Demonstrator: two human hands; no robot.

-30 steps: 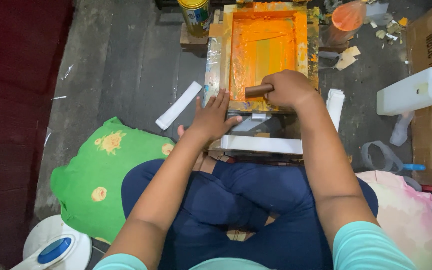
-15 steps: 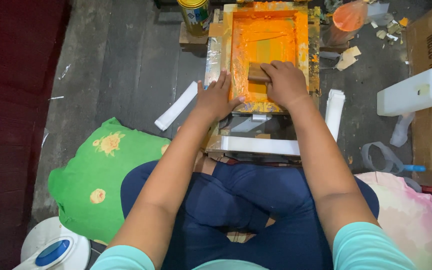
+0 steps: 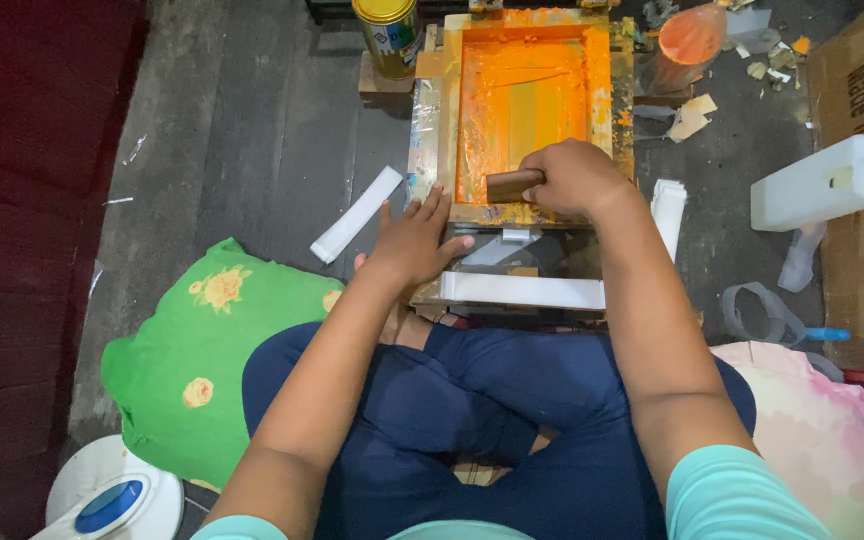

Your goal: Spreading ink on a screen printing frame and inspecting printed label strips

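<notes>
Gripping a brown wooden squeegee handle (image 3: 512,185), the right hand (image 3: 577,178) has its grip clenched round it at the near end of the orange-inked printing screen (image 3: 522,100). The left hand (image 3: 414,240) lies flat, grip released, fingers spread on the frame's near left corner. The screen sits on the grey floor (image 3: 252,130) in front of crossed legs. A white strip (image 3: 522,290) lies just below the frame, another white strip (image 3: 357,214) to the left. A green flowered cloth (image 3: 192,340) sits by the left knee, and a white jug (image 3: 822,182) well off right.
</notes>
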